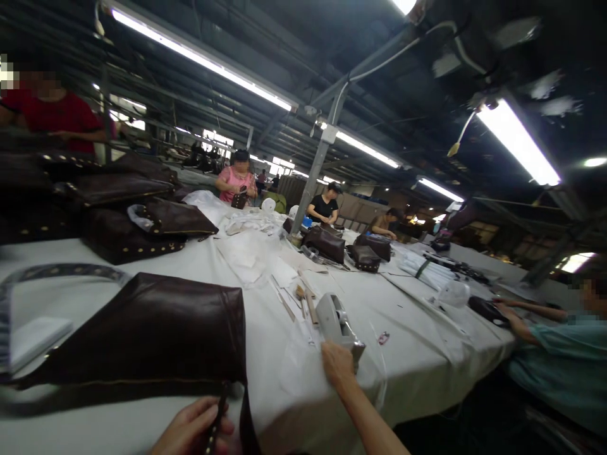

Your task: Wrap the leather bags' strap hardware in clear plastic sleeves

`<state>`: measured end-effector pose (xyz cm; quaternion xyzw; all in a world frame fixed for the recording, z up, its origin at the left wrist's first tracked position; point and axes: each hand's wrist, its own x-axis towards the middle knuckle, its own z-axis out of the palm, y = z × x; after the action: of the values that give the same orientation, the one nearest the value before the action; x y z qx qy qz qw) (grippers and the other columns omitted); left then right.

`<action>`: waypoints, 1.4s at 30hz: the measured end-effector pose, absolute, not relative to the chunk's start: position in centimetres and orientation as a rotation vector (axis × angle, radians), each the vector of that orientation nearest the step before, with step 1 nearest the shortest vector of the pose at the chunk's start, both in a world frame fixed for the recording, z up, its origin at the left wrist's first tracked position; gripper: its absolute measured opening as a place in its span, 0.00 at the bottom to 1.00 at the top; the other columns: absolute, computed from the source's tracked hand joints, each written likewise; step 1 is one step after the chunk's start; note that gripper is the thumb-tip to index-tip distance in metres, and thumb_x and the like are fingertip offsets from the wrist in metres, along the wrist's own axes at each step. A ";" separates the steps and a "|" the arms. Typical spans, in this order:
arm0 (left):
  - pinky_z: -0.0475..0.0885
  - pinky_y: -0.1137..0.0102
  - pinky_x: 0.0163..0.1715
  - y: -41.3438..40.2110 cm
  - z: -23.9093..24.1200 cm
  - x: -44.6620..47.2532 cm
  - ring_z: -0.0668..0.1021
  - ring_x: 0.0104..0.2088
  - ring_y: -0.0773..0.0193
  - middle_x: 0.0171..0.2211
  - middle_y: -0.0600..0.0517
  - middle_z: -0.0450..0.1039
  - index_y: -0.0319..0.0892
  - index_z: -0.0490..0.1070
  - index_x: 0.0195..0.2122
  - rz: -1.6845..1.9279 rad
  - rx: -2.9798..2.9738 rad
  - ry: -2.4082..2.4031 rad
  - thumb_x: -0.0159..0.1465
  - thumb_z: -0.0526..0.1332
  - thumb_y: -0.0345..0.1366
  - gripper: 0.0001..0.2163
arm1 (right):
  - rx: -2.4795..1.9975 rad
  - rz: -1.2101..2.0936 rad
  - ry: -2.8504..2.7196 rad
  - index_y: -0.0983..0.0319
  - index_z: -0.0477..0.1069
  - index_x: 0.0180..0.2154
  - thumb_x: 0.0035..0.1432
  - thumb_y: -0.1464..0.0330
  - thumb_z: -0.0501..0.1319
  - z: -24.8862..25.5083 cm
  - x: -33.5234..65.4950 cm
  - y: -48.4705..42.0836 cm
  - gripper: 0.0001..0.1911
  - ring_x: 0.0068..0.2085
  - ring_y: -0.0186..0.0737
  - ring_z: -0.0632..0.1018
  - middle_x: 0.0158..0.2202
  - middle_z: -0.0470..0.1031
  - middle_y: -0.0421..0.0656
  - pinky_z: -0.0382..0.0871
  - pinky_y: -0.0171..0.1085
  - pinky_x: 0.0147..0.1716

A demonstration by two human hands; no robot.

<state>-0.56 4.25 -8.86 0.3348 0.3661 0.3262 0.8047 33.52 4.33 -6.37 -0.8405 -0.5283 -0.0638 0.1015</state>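
A dark brown leather bag [152,335] lies flat on the white table [417,354] in front of me. My left hand [194,426] is at the bottom edge, closed on the bag's studded strap [214,420]. My right hand [337,365] reaches forward and rests on the near end of a grey tape dispenser [337,321]; its fingers curl round the dispenser's base.
Several more brown bags [142,221] are stacked at the left and further bags [327,243] sit mid-table. Small tools and strips [303,300] lie by the dispenser. Other people work round the table; a person in teal [559,360] sits at the right. A grey post [313,180] rises behind.
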 end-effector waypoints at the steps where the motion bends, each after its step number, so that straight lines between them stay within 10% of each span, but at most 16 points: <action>1: 0.59 0.78 0.16 4.2 -8.7 -0.7 0.77 0.21 0.65 0.27 0.48 0.79 0.38 0.73 0.34 0.696 0.731 0.785 0.45 0.73 0.51 0.24 | -2.449 -0.149 -1.528 0.62 0.74 0.29 0.59 0.75 0.57 -6.0 33.7 4.1 0.09 0.37 0.42 0.78 0.32 0.78 0.46 0.69 0.40 0.39; 9: 0.63 0.75 0.16 3.9 -8.1 -2.5 0.73 0.19 0.66 0.28 0.48 0.77 0.39 0.73 0.38 0.825 1.017 0.900 0.54 0.66 0.50 0.19 | -2.010 0.262 -1.294 0.63 0.76 0.40 0.60 0.56 0.53 -4.3 31.2 1.0 0.20 0.28 0.39 0.74 0.29 0.75 0.46 0.64 0.34 0.22; 12: 0.72 0.64 0.42 2.5 -6.8 -3.1 0.77 0.40 0.53 0.42 0.45 0.75 0.42 0.74 0.45 1.164 1.382 1.201 0.54 0.66 0.44 0.19 | -1.689 0.724 -1.166 0.64 0.76 0.38 0.54 0.49 0.58 -5.2 26.3 -1.3 0.25 0.23 0.32 0.68 0.28 0.73 0.44 0.57 0.31 0.18; 15: 0.56 0.55 0.60 0.4 -4.8 -3.1 0.66 0.57 0.46 0.53 0.43 0.68 0.43 0.77 0.46 1.236 1.653 1.246 0.57 0.62 0.40 0.16 | -1.347 1.215 -0.930 0.62 0.76 0.31 0.45 0.51 0.69 -6.3 20.4 -3.7 0.21 0.21 0.28 0.64 0.24 0.70 0.39 0.53 0.29 0.19; 20: 0.54 0.56 0.60 -1.7 -3.6 -2.7 0.65 0.57 0.48 0.53 0.44 0.70 0.44 0.80 0.37 0.991 1.576 1.045 0.57 0.60 0.37 0.10 | -1.214 1.355 -1.005 0.64 0.76 0.26 0.46 0.53 0.70 -7.3 13.5 -5.3 0.19 0.20 0.26 0.57 0.17 0.61 0.35 0.50 0.29 0.20; 27: 0.66 0.68 0.35 -1.5 -4.9 -4.0 0.72 0.31 0.59 0.25 0.50 0.71 0.39 0.74 0.24 0.990 1.272 1.028 0.55 0.59 0.38 0.09 | -1.302 1.264 -0.986 0.64 0.79 0.33 0.47 0.47 0.66 -8.9 11.0 -5.2 0.25 0.21 0.30 0.62 0.20 0.68 0.38 0.55 0.30 0.20; 34: 0.64 0.68 0.35 -1.7 -5.9 -4.9 0.72 0.32 0.59 0.24 0.50 0.71 0.40 0.73 0.20 0.962 1.480 1.171 0.54 0.59 0.40 0.11 | -1.256 1.193 -1.017 0.60 0.80 0.38 0.51 0.53 0.66 -7.7 9.8 -5.3 0.20 0.39 0.44 0.75 0.36 0.79 0.44 0.68 0.35 0.39; 42: 0.68 0.68 0.37 -1.8 -7.8 -5.0 0.76 0.33 0.57 0.29 0.48 0.77 0.38 0.78 0.28 0.858 1.333 1.030 0.52 0.62 0.38 0.09 | -1.275 1.114 -0.899 0.62 0.79 0.28 0.49 0.57 0.68 -9.0 8.9 -5.1 0.14 0.31 0.38 0.73 0.28 0.77 0.41 0.67 0.34 0.33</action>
<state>-4.98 -1.76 -7.76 0.5714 0.4418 0.3678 0.5857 8.93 -5.11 -9.02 -0.5442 -0.3838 0.4755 0.5748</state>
